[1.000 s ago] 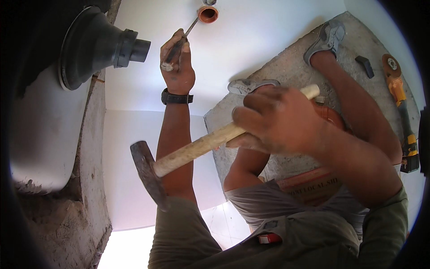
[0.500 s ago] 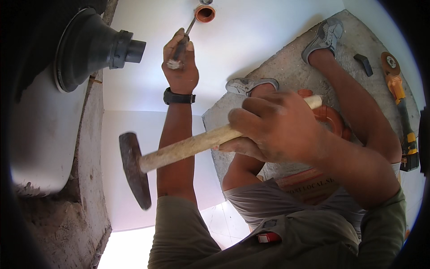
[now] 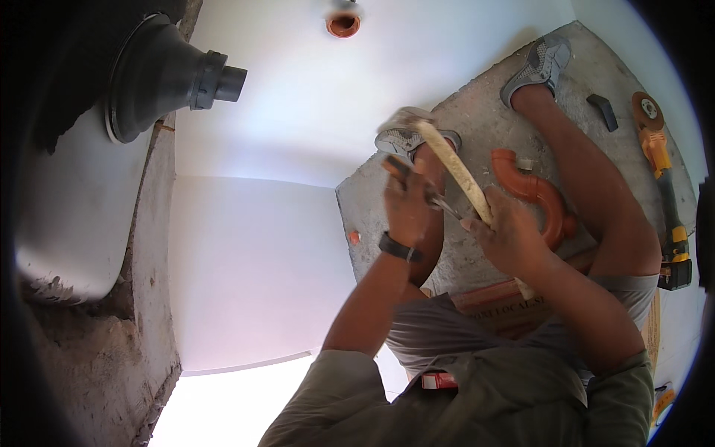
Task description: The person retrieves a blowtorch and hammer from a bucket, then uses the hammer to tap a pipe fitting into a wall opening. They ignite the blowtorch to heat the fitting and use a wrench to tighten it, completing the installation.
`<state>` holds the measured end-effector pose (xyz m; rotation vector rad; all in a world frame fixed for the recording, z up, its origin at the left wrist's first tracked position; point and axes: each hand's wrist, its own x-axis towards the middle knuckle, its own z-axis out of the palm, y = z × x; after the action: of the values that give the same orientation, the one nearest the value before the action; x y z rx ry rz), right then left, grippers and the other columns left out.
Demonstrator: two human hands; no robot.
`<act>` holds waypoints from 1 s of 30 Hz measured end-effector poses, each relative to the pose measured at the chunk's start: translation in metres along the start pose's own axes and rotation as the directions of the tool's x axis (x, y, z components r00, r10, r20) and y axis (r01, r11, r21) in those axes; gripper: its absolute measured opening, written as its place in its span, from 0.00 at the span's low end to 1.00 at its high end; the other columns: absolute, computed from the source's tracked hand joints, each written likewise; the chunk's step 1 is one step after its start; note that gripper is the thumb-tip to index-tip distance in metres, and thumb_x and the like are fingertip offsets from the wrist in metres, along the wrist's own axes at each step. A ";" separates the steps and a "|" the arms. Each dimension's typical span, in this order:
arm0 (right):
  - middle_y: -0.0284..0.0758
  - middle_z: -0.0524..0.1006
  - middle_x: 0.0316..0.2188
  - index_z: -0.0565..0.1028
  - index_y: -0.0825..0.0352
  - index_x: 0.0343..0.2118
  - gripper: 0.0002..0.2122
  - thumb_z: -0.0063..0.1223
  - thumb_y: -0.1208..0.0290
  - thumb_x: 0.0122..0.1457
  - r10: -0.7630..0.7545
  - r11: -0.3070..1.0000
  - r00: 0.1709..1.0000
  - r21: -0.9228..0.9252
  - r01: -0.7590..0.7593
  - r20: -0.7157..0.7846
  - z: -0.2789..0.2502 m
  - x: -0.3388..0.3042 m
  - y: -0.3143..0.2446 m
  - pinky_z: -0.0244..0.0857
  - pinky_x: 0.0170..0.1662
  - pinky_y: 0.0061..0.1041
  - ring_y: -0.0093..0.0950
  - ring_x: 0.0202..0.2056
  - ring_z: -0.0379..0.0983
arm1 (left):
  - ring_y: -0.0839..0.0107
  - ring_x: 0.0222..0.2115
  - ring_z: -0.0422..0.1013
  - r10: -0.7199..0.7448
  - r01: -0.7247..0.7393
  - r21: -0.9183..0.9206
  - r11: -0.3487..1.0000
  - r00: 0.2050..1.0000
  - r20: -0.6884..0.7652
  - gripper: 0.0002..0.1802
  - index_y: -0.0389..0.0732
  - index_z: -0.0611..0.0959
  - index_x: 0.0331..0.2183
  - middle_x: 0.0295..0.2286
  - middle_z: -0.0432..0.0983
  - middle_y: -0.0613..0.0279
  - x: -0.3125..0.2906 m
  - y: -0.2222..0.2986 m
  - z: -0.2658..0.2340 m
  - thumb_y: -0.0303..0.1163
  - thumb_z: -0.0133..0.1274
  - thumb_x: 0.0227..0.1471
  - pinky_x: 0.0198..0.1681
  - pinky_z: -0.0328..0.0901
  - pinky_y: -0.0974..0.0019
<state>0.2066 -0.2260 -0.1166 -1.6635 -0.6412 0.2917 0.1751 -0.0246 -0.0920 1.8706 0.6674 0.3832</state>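
Note:
My right hand [image 3: 510, 231] is closed round the pale wooden handle of a hammer [image 3: 456, 170]. The hammer's head is raised at the handle's far end, blurred over a grey shoe. My left hand [image 3: 408, 212] is closed on a screwdriver [image 3: 396, 168] with an orange and black handle. Its thin metal shaft points toward my right fingers; whether they touch it I cannot tell. Both hands are in front of my legs, close together. Farther off, an orange pipe opening [image 3: 343, 25] sits in the white wall.
An orange curved trap pipe [image 3: 547, 201] lies on the concrete between my legs. To the right are a yellow and black angle grinder [image 3: 657, 153] and a black bracket-like piece [image 3: 602, 112]. A black drain fitting [image 3: 160, 78] juts out at upper left, above a rough concrete edge [image 3: 153, 276].
My left hand has drawn the screwdriver back from the wall pipe, down and right toward my right hand. The hammer has swung from pointing left to pointing up and away.

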 end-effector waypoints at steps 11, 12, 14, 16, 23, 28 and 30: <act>0.55 0.75 0.38 0.65 0.76 0.47 0.17 0.51 0.69 0.62 0.541 0.836 0.818 -0.020 -0.548 0.196 0.009 -0.006 0.054 0.67 0.47 0.40 0.48 0.43 0.76 | 0.46 0.46 0.73 0.456 -0.366 0.612 0.701 0.890 0.011 0.33 0.26 0.76 0.45 0.41 0.78 0.39 0.159 0.057 -0.036 0.48 0.60 0.53 0.48 0.67 0.54; 0.56 0.75 0.39 0.65 0.76 0.47 0.17 0.51 0.69 0.62 0.529 0.846 0.825 -0.046 -0.532 0.200 0.009 -0.005 0.053 0.67 0.48 0.40 0.48 0.44 0.76 | 0.44 0.49 0.70 0.719 -0.554 0.679 0.483 0.693 0.054 0.40 0.24 0.70 0.52 0.49 0.71 0.33 0.180 0.076 -0.036 0.47 0.63 0.50 0.53 0.65 0.52; 0.57 0.75 0.40 0.65 0.77 0.47 0.17 0.51 0.69 0.62 0.557 0.831 0.802 -0.128 -0.542 0.217 0.008 -0.003 0.051 0.66 0.49 0.42 0.50 0.45 0.75 | 0.39 0.55 0.64 0.770 -0.554 0.730 0.400 0.635 0.060 0.51 0.22 0.61 0.58 0.57 0.59 0.29 0.222 0.116 -0.029 0.45 0.67 0.46 0.59 0.61 0.52; 0.59 0.74 0.41 0.65 0.78 0.48 0.18 0.51 0.69 0.62 0.563 0.825 0.787 -0.119 -0.552 0.254 0.008 -0.001 0.050 0.65 0.51 0.43 0.52 0.47 0.74 | 0.45 0.51 0.70 0.719 -0.568 0.675 0.471 0.691 0.080 0.45 0.24 0.65 0.56 0.51 0.69 0.34 0.244 0.133 -0.017 0.41 0.66 0.46 0.56 0.63 0.54; 0.60 0.74 0.40 0.65 0.80 0.48 0.18 0.49 0.71 0.62 0.491 0.871 0.840 -0.142 -0.471 0.229 0.011 -0.005 0.056 0.65 0.52 0.43 0.53 0.47 0.74 | 0.67 0.45 0.74 0.498 -0.496 0.039 0.867 0.863 -0.091 0.35 0.28 0.73 0.52 0.45 0.77 0.49 0.247 0.122 -0.005 0.29 0.66 0.44 0.48 0.67 0.66; 0.61 0.75 0.40 0.65 0.82 0.48 0.19 0.51 0.71 0.60 0.488 0.871 0.843 -0.177 -0.458 0.224 0.018 -0.007 0.060 0.67 0.50 0.43 0.54 0.46 0.74 | 0.59 0.47 0.74 0.564 -0.537 0.196 0.820 0.816 -0.126 0.37 0.27 0.72 0.54 0.46 0.76 0.46 0.248 0.130 0.004 0.29 0.66 0.43 0.50 0.67 0.62; 0.61 0.75 0.39 0.66 0.82 0.47 0.18 0.51 0.71 0.60 0.495 0.865 0.839 -0.225 -0.449 0.227 0.021 -0.007 0.061 0.67 0.50 0.43 0.54 0.45 0.74 | 0.56 0.48 0.73 0.493 -0.456 0.374 0.808 0.870 -0.006 0.39 0.27 0.70 0.56 0.47 0.75 0.45 0.249 0.132 -0.002 0.29 0.66 0.43 0.52 0.66 0.61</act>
<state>0.2050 -0.2176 -0.1803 -1.9483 -0.4544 0.8670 0.4064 0.0913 0.0191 2.3908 0.3343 0.7251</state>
